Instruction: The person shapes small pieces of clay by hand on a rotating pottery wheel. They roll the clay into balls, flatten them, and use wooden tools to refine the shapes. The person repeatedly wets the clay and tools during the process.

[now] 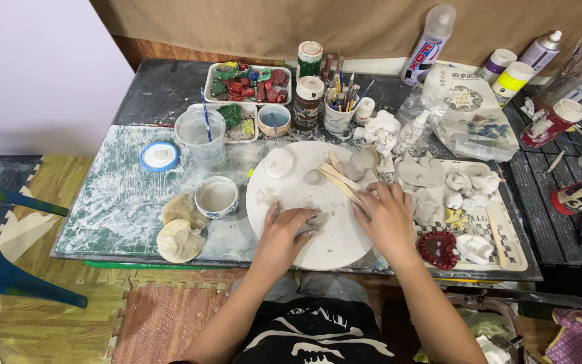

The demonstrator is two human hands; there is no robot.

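A round white board (pixel 284 195) lies on the low table in front of me. My left hand (pixel 287 232) presses flat on a grey clay lump (pixel 314 221) near the board's front. My right hand (pixel 385 216) rests at the board's right edge, its fingers touching the ends of wooden modelling sticks (pixel 338 178). A flat white clay disc (pixel 280 162) and a small clay ball (pixel 312 176) sit toward the back of the board.
A small bowl (pixel 217 197) and two sponges (pixel 180 229) lie left of the board. A tray (pixel 506 236) with white clay pieces and a red piece (pixel 438 248) sits at the right. Paint jars, a brush cup (pixel 339 114) and a water cup (pixel 200 135) crowd the back.
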